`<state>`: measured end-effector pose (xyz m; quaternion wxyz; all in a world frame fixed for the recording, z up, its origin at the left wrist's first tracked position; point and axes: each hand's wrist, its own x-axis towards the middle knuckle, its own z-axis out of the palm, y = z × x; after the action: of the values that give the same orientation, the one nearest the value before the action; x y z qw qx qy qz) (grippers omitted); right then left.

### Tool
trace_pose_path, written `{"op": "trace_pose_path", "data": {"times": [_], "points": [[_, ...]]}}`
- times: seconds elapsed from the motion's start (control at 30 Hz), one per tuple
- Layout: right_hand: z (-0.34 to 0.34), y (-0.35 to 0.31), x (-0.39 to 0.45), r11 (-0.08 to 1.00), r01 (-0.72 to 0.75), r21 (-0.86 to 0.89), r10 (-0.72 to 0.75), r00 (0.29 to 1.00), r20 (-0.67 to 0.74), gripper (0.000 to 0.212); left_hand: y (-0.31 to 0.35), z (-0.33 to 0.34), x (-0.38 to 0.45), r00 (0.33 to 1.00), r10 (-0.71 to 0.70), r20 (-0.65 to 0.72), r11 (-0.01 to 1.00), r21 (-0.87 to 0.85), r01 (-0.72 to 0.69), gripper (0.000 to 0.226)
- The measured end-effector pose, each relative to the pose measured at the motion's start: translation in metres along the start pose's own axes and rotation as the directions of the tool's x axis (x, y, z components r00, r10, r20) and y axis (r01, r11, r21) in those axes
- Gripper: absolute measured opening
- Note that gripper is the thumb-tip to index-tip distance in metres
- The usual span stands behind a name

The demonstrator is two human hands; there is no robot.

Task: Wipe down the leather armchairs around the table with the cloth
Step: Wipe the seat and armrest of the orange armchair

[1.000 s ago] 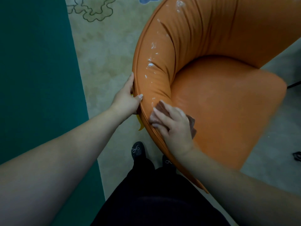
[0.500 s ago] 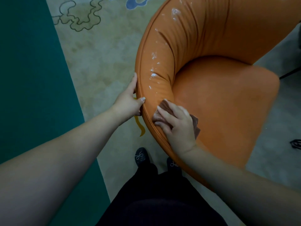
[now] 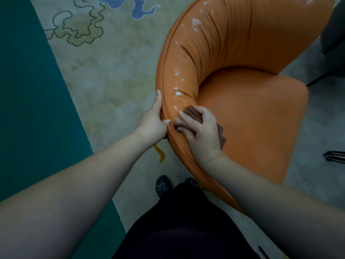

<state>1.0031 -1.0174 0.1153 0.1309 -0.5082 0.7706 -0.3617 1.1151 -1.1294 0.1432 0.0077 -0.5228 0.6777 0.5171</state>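
From the head camera, looking down, an orange leather armchair (image 3: 242, 118) fills the right of the picture, its curved padded back rim sweeping from the top down to the person's legs, with shiny highlights along the creased top of the rim. The left hand (image 3: 152, 122) grips the outer edge of that rim, fingers lying up along the outside and the thumb hooked over onto the top. Just beside it, nearly touching the thumb, the right hand (image 3: 200, 130) lies palm down on the rim with its fingers spread and lightly bent, pressing a brown cloth (image 3: 193, 114) against the leather. The cloth sits under the hand: one bunched part shows past the fingertips toward the seat side, and another corner sticks out behind the heel of the hand, over the seat. Below, the person's dark trousers and a black shoe (image 3: 162, 185) stand on a pale patterned carpet (image 3: 104, 75) with a teal border (image 3: 28, 100) along the left
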Motion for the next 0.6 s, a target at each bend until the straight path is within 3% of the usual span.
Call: {"op": "trace_pose_path", "data": {"times": [0.17, 0.37, 0.6], "points": [[0.012, -0.005, 0.038, 0.99, -0.114, 0.077, 0.118, 0.992, -0.042, 0.035, -0.003, 0.001, 0.001, 1.0, 0.014, -0.024, 0.998, -0.063, -0.015, 0.087], [0.001, 0.0, 0.012, 0.999, 0.033, 0.008, -0.033, 0.999, 0.026, 0.036, -0.008, 0.004, 0.008, 0.994, -0.001, -0.114, 0.956, -0.291, -0.032, 0.054], [0.01, 0.001, 0.042, 0.985, -0.1, 0.14, 0.103, 0.995, -0.011, 0.035, -0.004, 0.012, 0.022, 0.961, -0.009, -0.277, 0.953, -0.292, -0.075, 0.048]]}}
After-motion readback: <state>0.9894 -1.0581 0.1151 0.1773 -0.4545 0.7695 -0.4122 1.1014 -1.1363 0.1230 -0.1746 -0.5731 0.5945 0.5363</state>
